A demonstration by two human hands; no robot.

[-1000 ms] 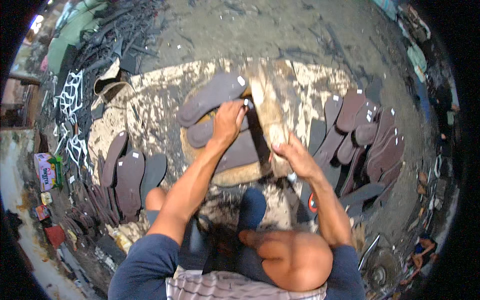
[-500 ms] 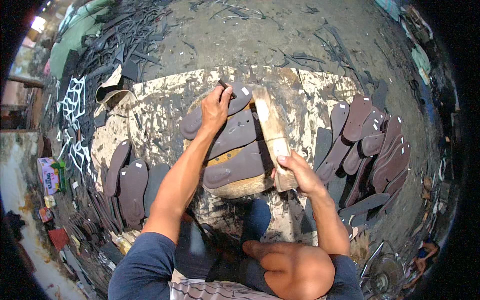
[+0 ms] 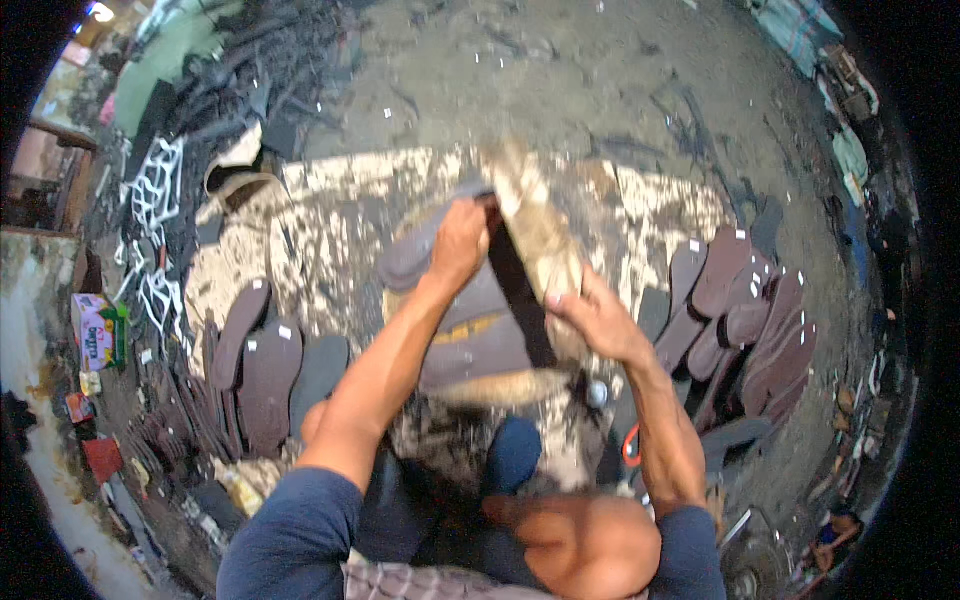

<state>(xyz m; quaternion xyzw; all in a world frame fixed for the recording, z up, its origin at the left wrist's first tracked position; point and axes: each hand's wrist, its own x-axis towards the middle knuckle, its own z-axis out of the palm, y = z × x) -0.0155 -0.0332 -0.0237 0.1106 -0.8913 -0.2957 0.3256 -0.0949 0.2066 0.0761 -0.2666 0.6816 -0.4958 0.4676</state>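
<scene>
Three grey-brown shoe soles lie side by side on a round wooden block [image 3: 500, 388]: a far sole [image 3: 408, 262], a middle sole [image 3: 475, 302] and a near sole [image 3: 470, 358]. Over the toe end of the far one, my left hand [image 3: 462, 243] is closed around a short dark punch [image 3: 490, 203], mostly hidden by the fingers. My right hand [image 3: 603, 318] grips the lower end of a thick pale wooden mallet [image 3: 535, 225], blurred by motion. The mallet slants away over the block's right side, its far end close to the punch. A dark shadow falls across the soles beneath it.
More soles are heaped at the right [image 3: 735, 290], and others stand at the left [image 3: 272, 375]. Dark offcuts [image 3: 260, 80] litter the floor. An orange ring-shaped handle [image 3: 631, 445] and a small round metal thing [image 3: 597, 392] lie near my right forearm. A person [image 3: 835, 535] is at the lower right edge.
My left hand has shifted right and slightly nearer. The mallet's far end has swung left, towards the punch, and my right hand has risen away from me. The view has shifted slightly.
</scene>
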